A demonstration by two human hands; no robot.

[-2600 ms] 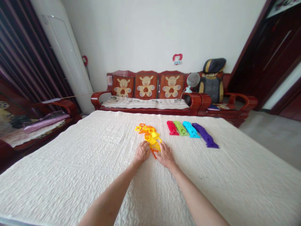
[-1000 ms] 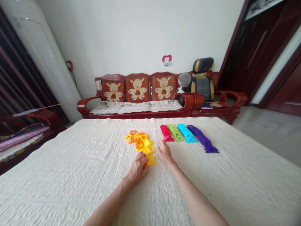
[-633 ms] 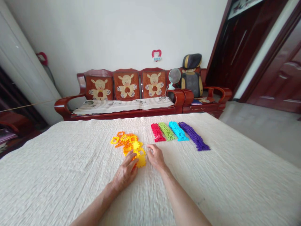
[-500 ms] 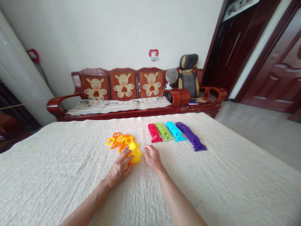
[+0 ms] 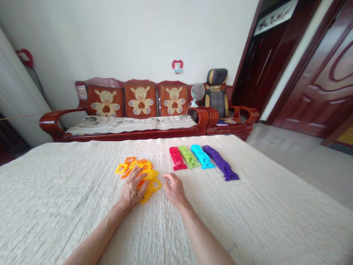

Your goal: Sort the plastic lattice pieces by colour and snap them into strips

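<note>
Pieces (image 5: pixel 151 176), yellow and orange, heaped loosely on sheet (image 5: pixel 68 198). Left hand (image 5: pixel 132 188) spread over them, apparently touching, none visibly gripped. Right hand (image 5: pixel 174 189) half curled just beside — contents hidden, cannot tell. Pieces likely light, stiff plastic — best pinched at toothed edges.

No text, number or brand can be read. High to the right of the sofa (image 5: pixel 129 135), over a doorway (image 5: pixel 259 62), a white panel (image 5: pixel 275 16) bears dark reddish marks, too blurred to tell as writing or picture. Marks on the socket strip (image 5: pixel 178 70) above the sofa's back are too small to make out.
</note>
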